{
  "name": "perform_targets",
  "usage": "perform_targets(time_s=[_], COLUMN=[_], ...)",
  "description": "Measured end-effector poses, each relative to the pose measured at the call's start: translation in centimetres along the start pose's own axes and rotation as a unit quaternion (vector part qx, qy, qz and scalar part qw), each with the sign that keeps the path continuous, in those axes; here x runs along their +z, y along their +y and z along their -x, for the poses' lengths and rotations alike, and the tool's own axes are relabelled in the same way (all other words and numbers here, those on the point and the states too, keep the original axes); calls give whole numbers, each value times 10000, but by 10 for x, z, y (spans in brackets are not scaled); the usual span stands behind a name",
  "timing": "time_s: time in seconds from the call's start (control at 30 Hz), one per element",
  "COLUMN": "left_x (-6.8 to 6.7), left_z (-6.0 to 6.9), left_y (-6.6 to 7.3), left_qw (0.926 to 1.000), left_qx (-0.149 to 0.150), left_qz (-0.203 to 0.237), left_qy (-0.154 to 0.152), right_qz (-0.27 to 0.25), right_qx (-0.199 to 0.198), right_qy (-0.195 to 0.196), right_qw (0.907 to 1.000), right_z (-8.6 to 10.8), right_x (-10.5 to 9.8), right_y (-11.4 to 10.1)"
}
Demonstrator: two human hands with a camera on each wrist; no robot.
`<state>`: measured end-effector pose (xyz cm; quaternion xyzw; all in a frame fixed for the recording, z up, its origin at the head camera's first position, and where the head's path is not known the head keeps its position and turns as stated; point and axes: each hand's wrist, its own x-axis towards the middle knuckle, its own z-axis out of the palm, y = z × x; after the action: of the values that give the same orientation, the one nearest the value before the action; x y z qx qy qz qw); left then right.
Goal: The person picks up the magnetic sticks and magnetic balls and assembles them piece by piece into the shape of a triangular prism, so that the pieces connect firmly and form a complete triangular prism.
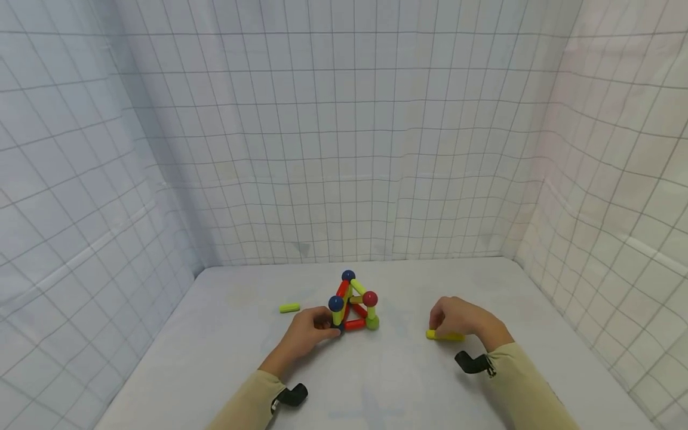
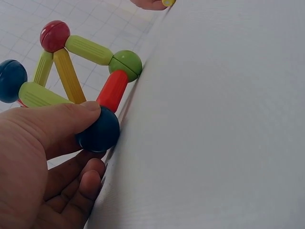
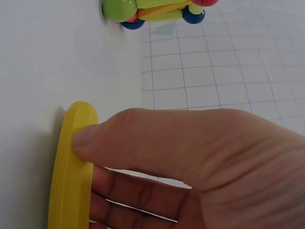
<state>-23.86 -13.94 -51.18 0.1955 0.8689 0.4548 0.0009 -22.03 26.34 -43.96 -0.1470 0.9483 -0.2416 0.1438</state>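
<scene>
A magnetic building frame of coloured rods and balls stands on the table, its red ball (image 1: 370, 299) at an upper corner and its green ball (image 1: 372, 322) at the base. At the near-left base corner, my left hand (image 1: 307, 329) grips a dark blue ball (image 2: 102, 133) between thumb and fingers. A red rod (image 2: 113, 91) joins that ball to the green one. To the right, my right hand (image 1: 462, 316) pinches a long yellow rod (image 3: 71, 176), thumb on one side and fingers on the other. This rod lies along the tabletop, apart from the frame.
A short yellow-green rod (image 1: 289, 308) lies left of the frame, beyond the left hand. White grid-patterned curtains (image 1: 344, 149) enclose the white table (image 1: 371, 382) at the back and both sides. Dark wrist-camera mounts (image 1: 473, 362) sit at both sleeves.
</scene>
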Motion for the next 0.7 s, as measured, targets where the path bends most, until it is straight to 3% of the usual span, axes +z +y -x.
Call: perform_targets(time_s=[0.2, 0.33, 0.43, 0.57, 0.7], left_x=[1, 0, 0, -1, 0], left_z=[0, 0, 0, -1, -1], left_y=[-1, -1, 0, 0, -1], left_qw=[10000, 10000, 10000, 10000, 9999], left_qx=[50, 40, -20, -55, -34], left_qz=[5, -11, 23, 69, 107], left_qy=[-37, -46, -47, -38, -80], right_qz=[-361, -864, -1253, -1711, -2087], right_qx=[-444, -1072, -1572, -2101, -2436], right_qy=[327, 806, 1454, 2403, 2854], right_qw=[9978, 9872, 9687, 9321, 9031], right_z=[-3, -4, -2, -4, -15], right_x=[-5, -16, -26, -31, -25], right_y=[3, -6, -21, -48, -74])
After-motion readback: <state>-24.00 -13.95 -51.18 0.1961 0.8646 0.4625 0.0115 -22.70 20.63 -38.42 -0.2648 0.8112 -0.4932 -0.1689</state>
